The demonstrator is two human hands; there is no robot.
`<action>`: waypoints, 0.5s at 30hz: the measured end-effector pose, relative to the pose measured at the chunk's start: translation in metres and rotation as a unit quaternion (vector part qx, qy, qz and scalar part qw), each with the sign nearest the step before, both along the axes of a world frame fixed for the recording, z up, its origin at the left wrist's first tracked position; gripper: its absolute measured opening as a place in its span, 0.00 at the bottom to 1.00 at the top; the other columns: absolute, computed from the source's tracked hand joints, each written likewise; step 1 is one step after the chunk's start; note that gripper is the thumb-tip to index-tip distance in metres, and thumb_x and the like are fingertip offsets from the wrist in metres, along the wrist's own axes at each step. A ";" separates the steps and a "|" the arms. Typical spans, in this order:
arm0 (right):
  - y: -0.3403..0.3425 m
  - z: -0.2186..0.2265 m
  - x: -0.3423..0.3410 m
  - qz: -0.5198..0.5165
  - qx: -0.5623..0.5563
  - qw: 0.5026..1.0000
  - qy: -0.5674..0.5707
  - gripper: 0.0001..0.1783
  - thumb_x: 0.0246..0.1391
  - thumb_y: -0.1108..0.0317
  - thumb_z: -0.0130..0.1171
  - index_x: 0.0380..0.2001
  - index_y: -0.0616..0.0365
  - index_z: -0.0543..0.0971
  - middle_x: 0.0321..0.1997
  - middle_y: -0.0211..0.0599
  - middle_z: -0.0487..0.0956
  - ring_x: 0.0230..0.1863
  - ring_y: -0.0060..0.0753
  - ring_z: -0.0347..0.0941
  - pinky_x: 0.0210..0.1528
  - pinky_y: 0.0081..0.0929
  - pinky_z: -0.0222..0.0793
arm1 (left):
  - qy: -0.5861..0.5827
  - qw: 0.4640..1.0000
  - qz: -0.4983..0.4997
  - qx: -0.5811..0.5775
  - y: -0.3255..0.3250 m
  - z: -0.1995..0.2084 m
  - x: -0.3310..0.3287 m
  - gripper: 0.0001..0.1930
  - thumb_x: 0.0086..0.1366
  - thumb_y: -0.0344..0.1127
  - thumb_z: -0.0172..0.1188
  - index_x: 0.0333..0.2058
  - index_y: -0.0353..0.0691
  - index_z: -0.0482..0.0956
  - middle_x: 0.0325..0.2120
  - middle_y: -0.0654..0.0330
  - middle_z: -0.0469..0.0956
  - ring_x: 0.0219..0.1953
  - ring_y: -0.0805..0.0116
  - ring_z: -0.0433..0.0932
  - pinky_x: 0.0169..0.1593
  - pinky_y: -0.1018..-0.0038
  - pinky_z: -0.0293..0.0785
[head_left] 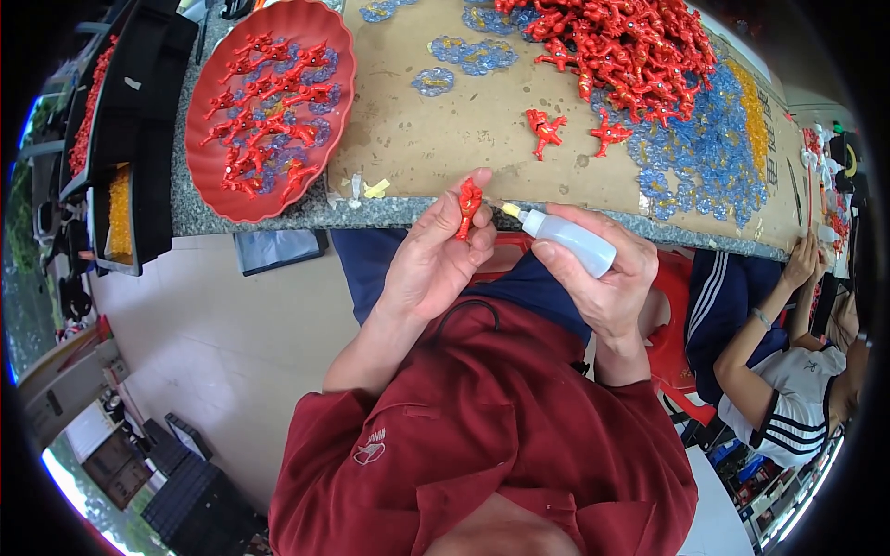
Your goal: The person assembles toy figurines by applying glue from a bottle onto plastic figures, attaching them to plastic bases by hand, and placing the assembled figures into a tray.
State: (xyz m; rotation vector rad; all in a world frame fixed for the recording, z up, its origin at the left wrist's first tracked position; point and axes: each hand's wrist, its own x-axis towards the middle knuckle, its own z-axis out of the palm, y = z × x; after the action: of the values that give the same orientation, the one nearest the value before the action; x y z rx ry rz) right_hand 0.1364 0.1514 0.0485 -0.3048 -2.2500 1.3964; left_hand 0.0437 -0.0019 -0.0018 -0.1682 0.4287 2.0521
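Between the thumb and fingers of my left hand [438, 255] is a small glossy red figurine [468, 206], held upright at the table's front edge. My right hand [607, 273] grips a translucent white squeeze bottle [573, 243] on its side. The bottle's yellowish nozzle tip [511, 210] points left toward the figurine, a short way from it. Two loose red figurines, one [545, 132] nearer the middle and another [609, 134] to its right, lie on the cardboard beyond my hands.
A scalloped red tray [206, 167] with red figurines on clear bluish pieces stands left. On the cardboard [408, 130] are a large red figurine heap [630, 56], clear blue discs [705, 148] and yellow pieces [749, 111]. Black bins [153, 213] stand far left; a co-worker [779, 389] sits right.
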 end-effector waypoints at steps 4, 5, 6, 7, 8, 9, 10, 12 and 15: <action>0.001 0.000 0.001 -0.001 -0.038 0.999 0.007 0.18 0.36 0.72 0.68 0.35 0.63 0.78 0.28 0.41 0.80 0.27 0.28 0.77 0.27 0.20 0.70 | 0.005 1.000 -0.011 0.003 0.001 0.001 0.000 0.22 0.66 0.42 0.45 0.55 0.38 0.60 0.30 0.63 0.69 0.30 0.74 0.66 0.34 0.80 0.64; 0.001 0.001 0.001 -0.001 -0.038 0.999 0.007 0.18 0.36 0.72 0.68 0.35 0.63 0.78 0.28 0.41 0.80 0.27 0.28 0.77 0.27 0.20 0.70 | 0.009 1.000 -0.016 0.004 0.001 0.000 0.000 0.22 0.66 0.43 0.44 0.55 0.38 0.60 0.29 0.64 0.69 0.30 0.74 0.66 0.34 0.80 0.64; 0.001 0.002 0.000 0.004 -0.037 0.999 0.008 0.18 0.36 0.72 0.68 0.35 0.63 0.78 0.28 0.41 0.80 0.27 0.28 0.77 0.27 0.20 0.70 | 0.010 1.000 -0.016 0.004 0.001 0.000 0.000 0.22 0.66 0.43 0.44 0.55 0.38 0.60 0.29 0.64 0.69 0.30 0.74 0.66 0.34 0.80 0.64; 0.001 0.003 -0.001 0.009 -0.036 0.999 0.010 0.18 0.36 0.72 0.68 0.35 0.63 0.78 0.28 0.41 0.79 0.27 0.28 0.77 0.27 0.20 0.70 | 0.012 1.000 -0.019 0.006 0.001 -0.001 0.001 0.22 0.66 0.43 0.44 0.56 0.39 0.60 0.29 0.64 0.69 0.30 0.74 0.66 0.33 0.80 0.63; 0.001 0.002 -0.002 0.009 -0.036 0.999 0.010 0.18 0.36 0.72 0.68 0.35 0.63 0.78 0.28 0.41 0.79 0.27 0.28 0.77 0.27 0.20 0.70 | 0.015 1.000 -0.022 0.008 0.001 0.000 0.001 0.22 0.66 0.43 0.44 0.56 0.39 0.59 0.29 0.64 0.68 0.30 0.74 0.66 0.33 0.81 0.63; 0.001 0.002 -0.002 0.012 -0.032 0.999 0.011 0.18 0.36 0.72 0.68 0.35 0.64 0.78 0.28 0.41 0.79 0.27 0.27 0.77 0.27 0.19 0.70 | 0.015 1.000 -0.023 0.008 0.001 0.000 0.001 0.22 0.66 0.43 0.44 0.56 0.39 0.59 0.29 0.64 0.68 0.30 0.74 0.66 0.33 0.81 0.63; 0.001 0.002 -0.003 0.016 -0.029 0.999 0.012 0.18 0.36 0.72 0.68 0.35 0.64 0.78 0.28 0.41 0.79 0.27 0.27 0.77 0.27 0.19 0.69 | 0.018 1.000 -0.026 0.001 0.000 0.001 0.000 0.22 0.66 0.43 0.44 0.56 0.39 0.59 0.29 0.64 0.68 0.30 0.75 0.66 0.33 0.81 0.63; 0.001 0.002 -0.002 0.021 -0.030 0.999 0.004 0.18 0.36 0.72 0.68 0.35 0.64 0.78 0.28 0.41 0.79 0.27 0.27 0.77 0.28 0.19 0.70 | 0.021 0.999 -0.028 -0.006 0.000 0.001 0.000 0.23 0.66 0.42 0.44 0.56 0.39 0.59 0.29 0.64 0.68 0.29 0.75 0.66 0.33 0.81 0.63; 0.002 0.003 0.000 0.017 -0.054 0.998 -0.013 0.18 0.36 0.72 0.68 0.36 0.63 0.78 0.28 0.40 0.79 0.28 0.26 0.76 0.29 0.18 0.70 | 0.019 0.999 -0.025 -0.019 -0.001 0.000 -0.001 0.23 0.66 0.42 0.44 0.56 0.39 0.59 0.29 0.64 0.68 0.29 0.75 0.66 0.32 0.81 0.63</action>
State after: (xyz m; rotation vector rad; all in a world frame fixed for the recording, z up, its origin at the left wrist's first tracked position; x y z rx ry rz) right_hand 0.1359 0.1531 0.0511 -0.3233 -2.2153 1.5439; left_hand 0.0431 -0.0032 -0.0018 -0.1400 0.4905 2.0009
